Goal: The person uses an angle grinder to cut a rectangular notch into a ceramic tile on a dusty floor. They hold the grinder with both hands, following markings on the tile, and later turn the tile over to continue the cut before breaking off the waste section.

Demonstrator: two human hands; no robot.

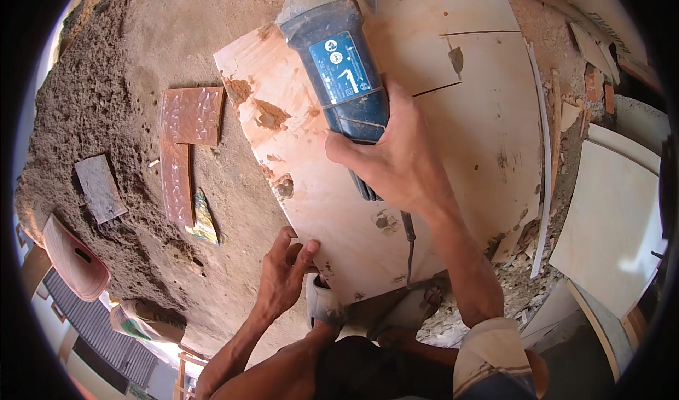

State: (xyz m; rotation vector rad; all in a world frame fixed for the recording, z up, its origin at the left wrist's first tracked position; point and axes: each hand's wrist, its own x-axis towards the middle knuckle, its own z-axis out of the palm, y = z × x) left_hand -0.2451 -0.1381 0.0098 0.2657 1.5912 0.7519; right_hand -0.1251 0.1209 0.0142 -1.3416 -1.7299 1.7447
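My right hand [403,145] is closed around the body of a blue angle grinder [339,71]. The grinder points away from me above a large cream tile [417,223], and part of its disc shows at the top of the view. Its cord [409,237] runs back over the tile toward my feet. Two dark cut lines and a small hole mark the tile's far right part. At the tile's near left edge, my left hand [283,273] pinches the border, thumb on the face and fingers curled at the side. Mortar patches stick to the tile.
Brown tile pieces [191,117] and a grey offcut [102,188] lie on the dirt at left, beside a sand heap [92,67]. A pink plastic thing [74,258] is lower left. More cream tiles [608,223], a thin strip [541,166] and rubble are at right.
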